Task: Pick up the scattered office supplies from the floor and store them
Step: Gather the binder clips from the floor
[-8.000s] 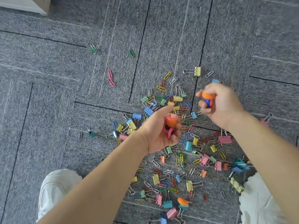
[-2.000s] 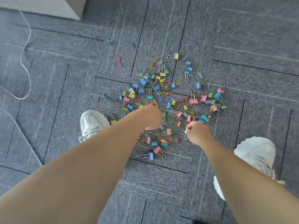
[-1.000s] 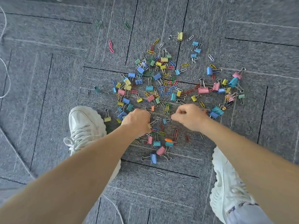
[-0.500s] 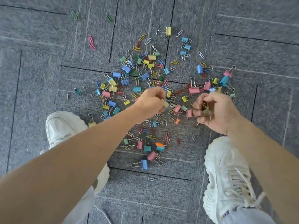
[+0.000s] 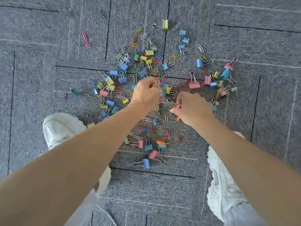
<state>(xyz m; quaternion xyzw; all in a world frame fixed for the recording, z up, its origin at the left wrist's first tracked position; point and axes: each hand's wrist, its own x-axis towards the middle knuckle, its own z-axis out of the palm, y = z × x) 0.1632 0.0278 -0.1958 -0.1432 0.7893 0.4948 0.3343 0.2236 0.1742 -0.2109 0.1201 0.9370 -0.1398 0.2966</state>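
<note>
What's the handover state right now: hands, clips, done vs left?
Left hand: curled above the pile, gripping a few clips, mostly hidden in the fist.
Right hand: pinching a pink clip at its fingertips.
The pile of binder and paper clips lies on the grey carpet ahead of the shoes; strays far left, e.g. pink paper clips.
Done: only what is in hand.
Left: nearly everything. No container in view.

rough grey carpet [image 5: 48, 75], shiny wire paper clips [image 5: 144, 36]
</note>
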